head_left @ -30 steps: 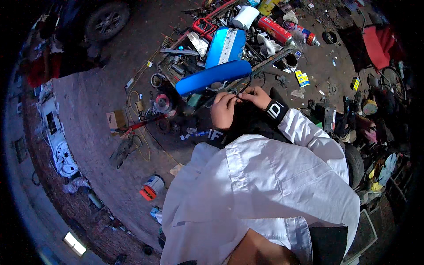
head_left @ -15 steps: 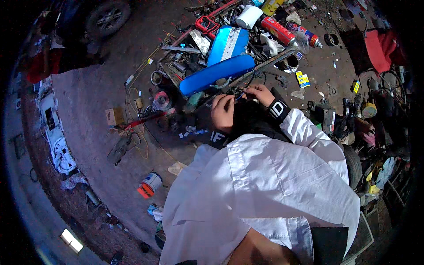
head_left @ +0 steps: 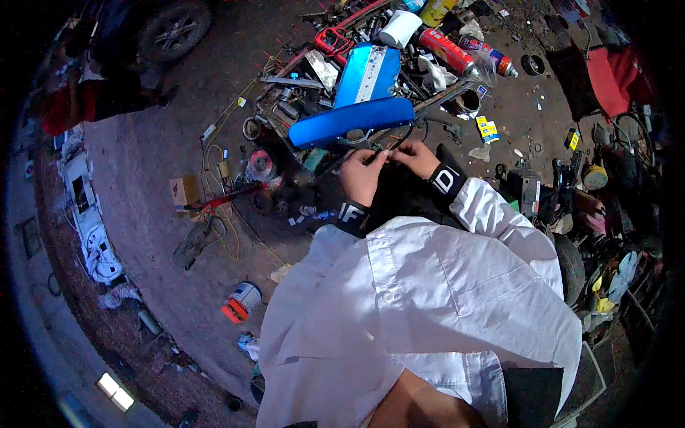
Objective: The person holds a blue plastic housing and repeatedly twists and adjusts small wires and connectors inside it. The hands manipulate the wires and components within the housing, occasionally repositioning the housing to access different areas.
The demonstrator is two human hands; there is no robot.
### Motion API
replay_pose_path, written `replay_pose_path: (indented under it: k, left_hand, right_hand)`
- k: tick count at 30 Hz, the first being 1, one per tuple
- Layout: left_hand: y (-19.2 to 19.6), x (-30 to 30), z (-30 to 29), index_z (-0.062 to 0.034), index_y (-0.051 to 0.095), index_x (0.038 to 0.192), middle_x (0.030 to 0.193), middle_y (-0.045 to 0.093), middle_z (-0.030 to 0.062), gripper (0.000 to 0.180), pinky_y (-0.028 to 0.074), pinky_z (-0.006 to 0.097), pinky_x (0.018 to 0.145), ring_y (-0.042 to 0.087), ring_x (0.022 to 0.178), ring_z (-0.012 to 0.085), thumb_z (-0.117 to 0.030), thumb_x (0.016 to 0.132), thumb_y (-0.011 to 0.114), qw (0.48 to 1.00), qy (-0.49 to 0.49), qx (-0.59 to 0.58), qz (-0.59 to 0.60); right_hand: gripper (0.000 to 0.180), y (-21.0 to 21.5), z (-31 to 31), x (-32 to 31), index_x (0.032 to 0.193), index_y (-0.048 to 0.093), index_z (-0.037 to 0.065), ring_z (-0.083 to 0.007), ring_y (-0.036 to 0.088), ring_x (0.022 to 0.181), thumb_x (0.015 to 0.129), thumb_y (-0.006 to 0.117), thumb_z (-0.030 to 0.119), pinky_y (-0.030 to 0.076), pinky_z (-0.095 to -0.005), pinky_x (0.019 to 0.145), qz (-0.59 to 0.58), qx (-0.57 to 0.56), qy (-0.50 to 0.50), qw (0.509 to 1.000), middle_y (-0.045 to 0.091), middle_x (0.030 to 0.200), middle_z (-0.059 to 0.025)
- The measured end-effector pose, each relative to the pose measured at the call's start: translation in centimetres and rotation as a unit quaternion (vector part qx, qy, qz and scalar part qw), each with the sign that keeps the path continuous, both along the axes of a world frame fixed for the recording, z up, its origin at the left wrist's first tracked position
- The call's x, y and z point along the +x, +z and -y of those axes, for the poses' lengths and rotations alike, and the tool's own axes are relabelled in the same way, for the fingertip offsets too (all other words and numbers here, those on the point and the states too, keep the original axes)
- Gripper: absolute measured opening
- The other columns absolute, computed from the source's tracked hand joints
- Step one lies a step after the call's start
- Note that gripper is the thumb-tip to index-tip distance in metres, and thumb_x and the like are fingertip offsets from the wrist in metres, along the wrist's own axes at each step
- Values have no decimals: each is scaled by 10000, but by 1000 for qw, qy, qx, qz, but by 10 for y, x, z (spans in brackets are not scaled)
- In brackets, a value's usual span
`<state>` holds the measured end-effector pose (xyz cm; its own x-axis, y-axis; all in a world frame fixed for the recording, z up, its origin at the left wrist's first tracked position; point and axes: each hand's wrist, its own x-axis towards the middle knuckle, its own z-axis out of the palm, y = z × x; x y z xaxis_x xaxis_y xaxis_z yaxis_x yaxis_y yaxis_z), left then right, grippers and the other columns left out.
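Close together above my dark-clad lap, my left hand [head_left: 360, 177] and my right hand [head_left: 419, 158] have their fingertips in a pinch, almost touching. A thin black wire [head_left: 409, 133] runs up from between them, and both appear to grip it; the end in my fingers is too small to make out. Just beyond the hands lies a long curved blue panel [head_left: 351, 123]. A second blue piece [head_left: 369, 71] with a silver strip rests behind it, on a metal tray [head_left: 448, 94] heaped with tools and metal parts.
Two red spray cans [head_left: 448, 51] and a white cup [head_left: 401, 28] lie at the tray's far side. To the left are a red-handled tool [head_left: 232, 198], a cardboard box [head_left: 184, 191] and a yellow cord [head_left: 214, 146]. Scrap piles up around a black box [head_left: 526, 189] at right.
My left hand has turned and moved slightly right, its fingertips now closer to those of my right hand. My right hand has shifted a little left. The tray's contents look the same.
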<state>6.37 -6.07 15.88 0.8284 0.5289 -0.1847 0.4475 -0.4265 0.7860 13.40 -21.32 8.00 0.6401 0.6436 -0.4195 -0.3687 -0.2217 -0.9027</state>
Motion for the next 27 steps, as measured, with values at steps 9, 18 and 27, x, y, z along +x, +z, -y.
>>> replay_pose_path:
  k: [9, 18, 27]
  left_hand:
    - [-23, -21, 6, 10, 669, 862, 790, 616, 83, 135, 467, 315, 739, 597, 735, 219, -81, 774, 718, 991, 1, -65, 119]
    - [-40, -33, -1, -36, 681, 827, 882, 586, 104, 88, 484, 328, 651, 597, 709, 223, -85, 766, 721, 984, -98, 29, 145]
    - [-22, -33, -9, -30, 626, 941, 939, 623, 97, 87, 487, 319, 703, 619, 796, 217, -47, 857, 609, 979, -110, 17, 173]
  right_hand:
    - [273, 25, -9, -2, 853, 645, -13, -172, 606, 664, 856, 641, 259, 460, -329, 617, 50, -57, -68, 995, 640, 734, -109]
    - [273, 3, 0, -2, 896, 647, -32, -99, 571, 722, 893, 636, 241, 448, -263, 654, 43, -37, -15, 998, 637, 775, -41]
    - [295, 9, 0, 0, 985, 619, -26, -117, 595, 792, 864, 680, 235, 465, -262, 722, -3, -3, 24, 1000, 651, 856, -56]
